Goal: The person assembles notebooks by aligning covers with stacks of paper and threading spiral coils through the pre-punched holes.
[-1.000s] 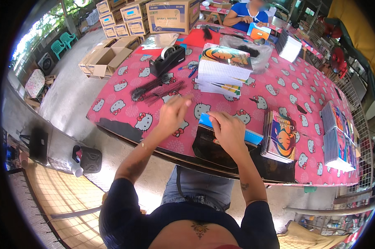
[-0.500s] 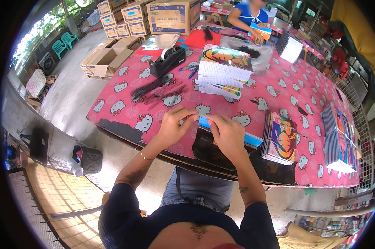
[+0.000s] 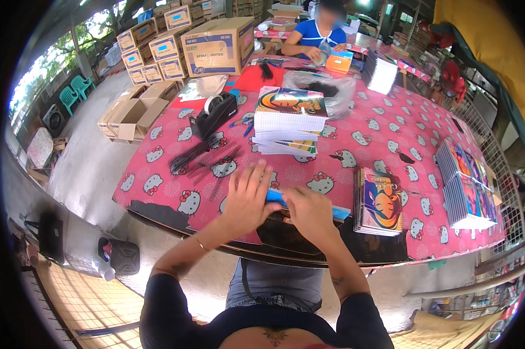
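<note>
A blue flat piece with a long straight edge lies at the table's near edge; its lighter right end shows past my right hand, the rest is hidden. My right hand is closed on it, fingers bent down. My left hand has its fingers stretched out, the thumb at the blue piece's left end. Ahead stands a stack of notebooks with an illustrated cover on top. Black spiral binding coils lie loose beyond my left hand. More spiral notebooks lie to the right.
A black tape dispenser and blue pens lie on the pink patterned table cover. Farther right are more notebook piles. Across the table a person in blue handles an orange-covered item. Cartons stand far left.
My left hand's fingers have gone from a pinch to stretched out. Both hands have shifted slightly lower in view with the blue piece, and the whole view has shifted.
</note>
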Demonstrator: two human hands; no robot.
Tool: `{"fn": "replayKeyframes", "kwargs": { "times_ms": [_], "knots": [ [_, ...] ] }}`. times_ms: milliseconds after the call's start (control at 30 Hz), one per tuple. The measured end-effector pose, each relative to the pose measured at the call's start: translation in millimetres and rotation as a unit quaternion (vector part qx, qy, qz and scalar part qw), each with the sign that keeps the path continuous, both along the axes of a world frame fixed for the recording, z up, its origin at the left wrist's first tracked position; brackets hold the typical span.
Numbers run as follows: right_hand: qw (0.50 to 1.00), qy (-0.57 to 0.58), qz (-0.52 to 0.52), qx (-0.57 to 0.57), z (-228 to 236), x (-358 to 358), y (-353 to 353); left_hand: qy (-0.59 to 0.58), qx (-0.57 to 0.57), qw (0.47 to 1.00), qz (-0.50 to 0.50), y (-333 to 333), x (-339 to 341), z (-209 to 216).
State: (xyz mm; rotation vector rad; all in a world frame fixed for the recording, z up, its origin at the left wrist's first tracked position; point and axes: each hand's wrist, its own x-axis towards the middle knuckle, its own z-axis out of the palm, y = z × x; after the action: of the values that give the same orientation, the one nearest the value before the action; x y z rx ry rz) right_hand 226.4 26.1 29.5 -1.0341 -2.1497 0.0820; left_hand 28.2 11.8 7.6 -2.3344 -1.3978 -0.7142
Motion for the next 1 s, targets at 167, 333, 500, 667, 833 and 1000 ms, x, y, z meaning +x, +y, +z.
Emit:
{"fn": "replayKeyframes", "kwargs": {
  "times_ms": [167, 333, 500, 667, 833, 1000],
  "knots": [
    [1.0, -0.012, 0.012, 0.008, -4.1, 1.1, -0.4, -0.006, 0.019, 0.999, 0.042, -15.0, 5.7, -58.6],
    [0.999, -0.018, -0.005, 0.027, 8.6, 24.6, -15.7, -0.021, 0.001, 1.0, 0.008, -33.4, 10.1, -67.6],
    [0.995, -0.047, -0.017, -0.081, 6.9, 51.4, -14.1, 0.131, 0.059, 0.984, 0.106, 6.3, 15.7, 2.0],
    [0.997, -0.016, 0.018, -0.072, 5.0, 49.1, -11.2, 0.046, -0.002, 0.999, 0.014, -31.5, 11.7, -47.1],
    [0.995, -0.032, 0.013, -0.089, 8.4, 62.2, -11.0, 0.063, -0.068, 0.996, 0.018, -18.0, 25.2, -13.4],
    [0.995, -0.03, 0.018, -0.091, 8.0, 57.5, -10.0, 0.133, 0.07, 0.985, 0.087, 5.9, 23.6, 12.8]
  ]
}}
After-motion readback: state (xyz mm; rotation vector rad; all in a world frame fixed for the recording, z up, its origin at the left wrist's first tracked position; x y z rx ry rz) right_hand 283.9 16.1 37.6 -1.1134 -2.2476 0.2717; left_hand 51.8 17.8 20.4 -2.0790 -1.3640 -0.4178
